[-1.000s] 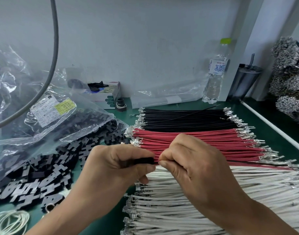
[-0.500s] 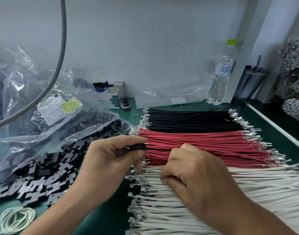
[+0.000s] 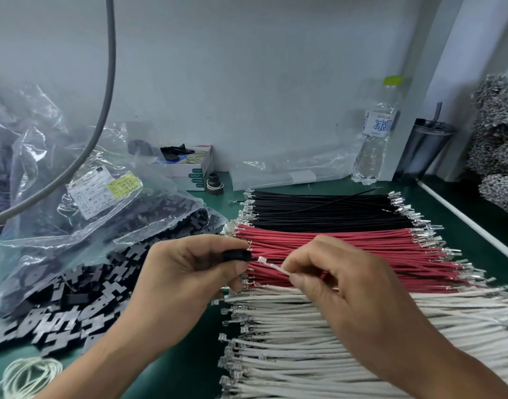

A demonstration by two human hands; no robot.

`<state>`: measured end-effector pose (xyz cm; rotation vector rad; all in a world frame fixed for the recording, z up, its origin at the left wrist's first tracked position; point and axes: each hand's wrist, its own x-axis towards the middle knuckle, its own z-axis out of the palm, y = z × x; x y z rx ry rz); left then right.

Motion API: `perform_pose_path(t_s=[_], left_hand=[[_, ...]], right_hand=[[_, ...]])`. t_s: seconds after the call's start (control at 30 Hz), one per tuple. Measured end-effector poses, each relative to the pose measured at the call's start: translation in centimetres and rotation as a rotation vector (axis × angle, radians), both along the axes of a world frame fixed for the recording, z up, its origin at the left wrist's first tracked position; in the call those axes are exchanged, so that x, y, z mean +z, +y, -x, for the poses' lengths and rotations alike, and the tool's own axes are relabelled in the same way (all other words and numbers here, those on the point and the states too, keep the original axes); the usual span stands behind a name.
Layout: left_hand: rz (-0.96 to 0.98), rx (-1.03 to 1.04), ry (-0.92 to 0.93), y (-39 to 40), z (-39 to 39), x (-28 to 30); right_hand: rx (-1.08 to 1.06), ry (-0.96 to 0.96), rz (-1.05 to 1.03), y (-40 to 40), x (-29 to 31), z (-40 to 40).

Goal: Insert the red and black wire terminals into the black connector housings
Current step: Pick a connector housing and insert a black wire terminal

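My left hand (image 3: 189, 272) pinches a black connector housing (image 3: 237, 255) between thumb and fingers. My right hand (image 3: 342, 286) pinches a white wire (image 3: 273, 266), whose metal terminal points at the housing's open end and touches it or nearly so. Behind the hands lie a row of red wires (image 3: 362, 243) and, further back, a row of black wires (image 3: 319, 208), all tipped with metal terminals. A row of white wires (image 3: 290, 335) lies under my right forearm. Loose black housings (image 3: 82, 300) are heaped at the left.
A clear plastic bag (image 3: 74, 203) of black housings spills onto the green table (image 3: 175, 370) at left. A small box (image 3: 189, 165), a water bottle (image 3: 373, 133) and a dark tumbler (image 3: 425, 145) stand by the back wall. A grey cable (image 3: 103, 96) hangs at left. White cord (image 3: 28, 375) is coiled at the bottom left.
My right hand has lifted a white wire out of the white row and brought its terminal up to the housing, which my left hand has kept holding.
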<state>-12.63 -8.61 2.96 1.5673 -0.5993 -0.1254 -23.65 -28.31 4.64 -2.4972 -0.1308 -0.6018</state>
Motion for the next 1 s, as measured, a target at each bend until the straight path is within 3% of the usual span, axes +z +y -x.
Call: perform_pose_path(t_s=[0.33,0.47,0.77,1.0], left_hand=[[0.066,-0.021,-0.022,-0.3,0.6,0.4],[0.072,-0.002,-0.030,-0.3,0.7,0.5],[0.111,-0.062,0.044,-0.3,1.0,0.9],[0.110,-0.079,0.046,-0.3,1.1,1.0]], right_hand=[[-0.006,-0.246,-0.069,0.1,0.5,-0.2],[0.083,-0.206,-0.202,0.0,0.6,-0.2],[-0.061,-0.287,0.177,0.4,0.5,-0.2],[-0.020,-0.365,0.279,0.1,0.4,-0.4]])
